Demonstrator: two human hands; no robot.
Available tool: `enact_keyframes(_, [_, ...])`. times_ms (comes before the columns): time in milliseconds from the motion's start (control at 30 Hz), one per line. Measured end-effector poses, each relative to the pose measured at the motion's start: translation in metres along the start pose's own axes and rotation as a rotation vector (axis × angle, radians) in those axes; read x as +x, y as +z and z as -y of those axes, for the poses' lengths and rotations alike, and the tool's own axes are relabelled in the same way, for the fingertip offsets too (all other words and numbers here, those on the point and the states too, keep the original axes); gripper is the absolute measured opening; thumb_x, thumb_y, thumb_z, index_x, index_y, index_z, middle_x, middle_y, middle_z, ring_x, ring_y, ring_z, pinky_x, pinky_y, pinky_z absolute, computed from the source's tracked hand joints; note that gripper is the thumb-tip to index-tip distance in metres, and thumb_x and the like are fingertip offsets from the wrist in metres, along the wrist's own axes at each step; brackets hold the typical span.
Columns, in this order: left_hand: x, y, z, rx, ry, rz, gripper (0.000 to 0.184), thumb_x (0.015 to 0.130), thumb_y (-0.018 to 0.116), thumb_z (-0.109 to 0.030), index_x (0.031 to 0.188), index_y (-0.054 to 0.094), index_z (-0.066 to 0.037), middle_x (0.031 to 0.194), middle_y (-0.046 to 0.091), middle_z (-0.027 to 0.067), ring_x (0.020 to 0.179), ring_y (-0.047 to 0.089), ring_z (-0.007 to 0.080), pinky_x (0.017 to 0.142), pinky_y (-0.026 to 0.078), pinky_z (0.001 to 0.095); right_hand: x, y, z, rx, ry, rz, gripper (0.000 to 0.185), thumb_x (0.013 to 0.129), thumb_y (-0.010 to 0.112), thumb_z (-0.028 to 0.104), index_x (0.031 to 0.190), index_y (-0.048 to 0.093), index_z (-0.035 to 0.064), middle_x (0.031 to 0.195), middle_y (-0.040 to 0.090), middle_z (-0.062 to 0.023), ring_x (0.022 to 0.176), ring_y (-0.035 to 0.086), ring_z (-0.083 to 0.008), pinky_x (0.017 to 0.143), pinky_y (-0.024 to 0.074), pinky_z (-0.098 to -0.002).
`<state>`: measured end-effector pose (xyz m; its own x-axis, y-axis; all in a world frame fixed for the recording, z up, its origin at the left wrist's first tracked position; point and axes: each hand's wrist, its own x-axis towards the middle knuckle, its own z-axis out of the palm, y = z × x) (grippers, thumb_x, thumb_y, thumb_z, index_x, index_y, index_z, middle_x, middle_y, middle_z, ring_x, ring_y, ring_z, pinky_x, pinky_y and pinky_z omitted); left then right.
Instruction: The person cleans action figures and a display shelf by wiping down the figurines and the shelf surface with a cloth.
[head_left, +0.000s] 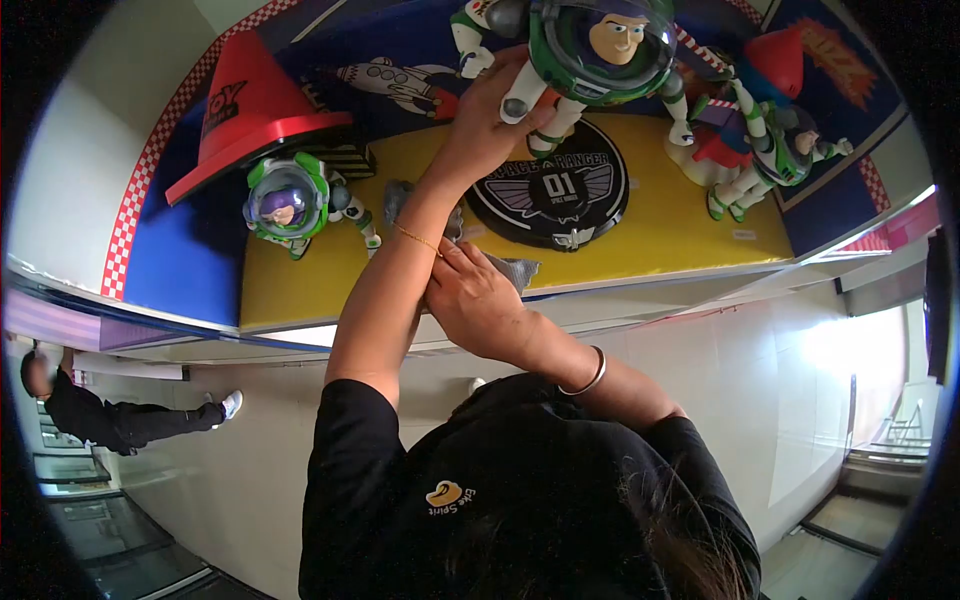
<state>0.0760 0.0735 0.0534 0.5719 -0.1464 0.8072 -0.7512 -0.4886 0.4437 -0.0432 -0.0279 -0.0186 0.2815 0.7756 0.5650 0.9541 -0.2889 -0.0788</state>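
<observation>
My left hand (490,125) reaches up over the display shelf, its fingers closed on the large white and green space-ranger figure (600,60) at the top, by its lower part. Behind the figure's body some of the fingers are hidden. Lower down, my right hand (480,300) is closed beside my left forearm, with a grey cloth (515,270) showing past its fingers. A round black disc (550,190) marked "SPACE RANGER 01" lies on the yellow shelf surface (680,225), beneath the large figure.
On the shelf's left are a smaller figure (287,203) and a red cone (255,105). To the right stands another figure (775,150), near a red and white object (708,150). A person in dark clothes (100,410) is at the far left, on the pale floor (270,440).
</observation>
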Motion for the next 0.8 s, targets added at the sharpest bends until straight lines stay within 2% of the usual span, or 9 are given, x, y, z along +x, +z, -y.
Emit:
enact_keyframes(200, [-0.002,-0.001,-0.003,-0.089,-0.074,0.024,0.044,0.080,0.069,-0.009,0.122,0.056,-0.002,0.130,0.052,0.0126,0.109,0.055,0.0289,0.090,0.043,0.0369,0.004,0.003,0.008,-0.036,0.060,-0.036,0.022,0.079,0.056,0.013,0.094,0.064,0.0004,0.099,0.057,-0.0155,0.103,0.049,-0.0302,0.085,0.0391,-0.0352])
enact_keyframes(367, [-0.003,-0.006,-0.011,-0.221,-0.235,0.068,0.043,0.086,0.070,-0.020,0.123,0.054,-0.006,0.126,0.051,0.0105,0.116,0.051,0.0254,0.088,0.042,0.0370,0.007,0.003,0.007,-0.030,0.052,0.003,0.023,0.079,0.057,0.015,0.095,0.064,-0.0003,0.101,0.058,-0.0167,0.105,0.050,-0.0307,0.086,0.0394,-0.0351])
enact_keyframes(500, [-0.011,-0.008,-0.016,-0.331,-0.351,0.030,0.045,0.081,0.066,-0.007,0.123,0.053,-0.002,0.123,0.053,0.0131,0.108,0.054,0.0276,0.091,0.042,0.0351,0.010,0.004,0.004,0.046,0.071,-0.032,0.025,0.078,0.054,0.013,0.095,0.063,-0.0028,0.103,0.060,-0.0186,0.103,0.052,-0.0324,0.084,0.0413,-0.0370])
enact_keyframes(533, [-0.014,-0.010,-0.018,-0.324,-0.349,0.026,0.045,0.081,0.066,-0.007,0.123,0.053,-0.002,0.123,0.053,0.0131,0.108,0.054,0.0276,0.091,0.042,0.0351,0.011,0.005,0.004,0.049,0.063,-0.035,0.025,0.078,0.054,0.013,0.095,0.063,-0.0028,0.103,0.060,-0.0186,0.103,0.052,-0.0324,0.084,0.0413,-0.0370])
enact_keyframes(667, [-0.043,-0.020,-0.039,-0.001,-0.107,-0.193,0.038,0.081,0.064,-0.006,0.118,0.054,-0.002,0.118,0.056,0.0127,0.104,0.056,0.0263,0.088,0.044,0.0329,0.012,0.010,0.004,0.077,0.111,-0.013,0.026,0.078,0.055,0.014,0.096,0.063,-0.0027,0.104,0.061,-0.0183,0.099,0.056,-0.0321,0.083,0.0435,-0.0365])
enact_keyframes(767, [-0.079,-0.040,-0.069,0.098,-0.105,-0.172,0.031,0.083,0.061,-0.006,0.113,0.055,-0.003,0.118,0.057,0.0122,0.102,0.057,0.0251,0.087,0.045,0.0323,0.018,0.021,0.003,0.073,0.147,-0.109,0.024,0.078,0.056,0.014,0.095,0.063,-0.0009,0.104,0.061,-0.0178,0.096,0.057,-0.0314,0.082,0.0444,-0.0365])
enact_keyframes(800, [-0.093,-0.046,-0.075,0.044,-0.191,-0.136,0.028,0.083,0.061,-0.007,0.110,0.056,-0.002,0.115,0.059,0.0117,0.101,0.058,0.0248,0.086,0.045,0.0322,0.019,0.024,0.003,0.066,0.168,-0.156,0.023,0.078,0.056,0.015,0.094,0.064,0.0000,0.104,0.061,-0.0176,0.095,0.058,-0.0310,0.082,0.0449,-0.0365])
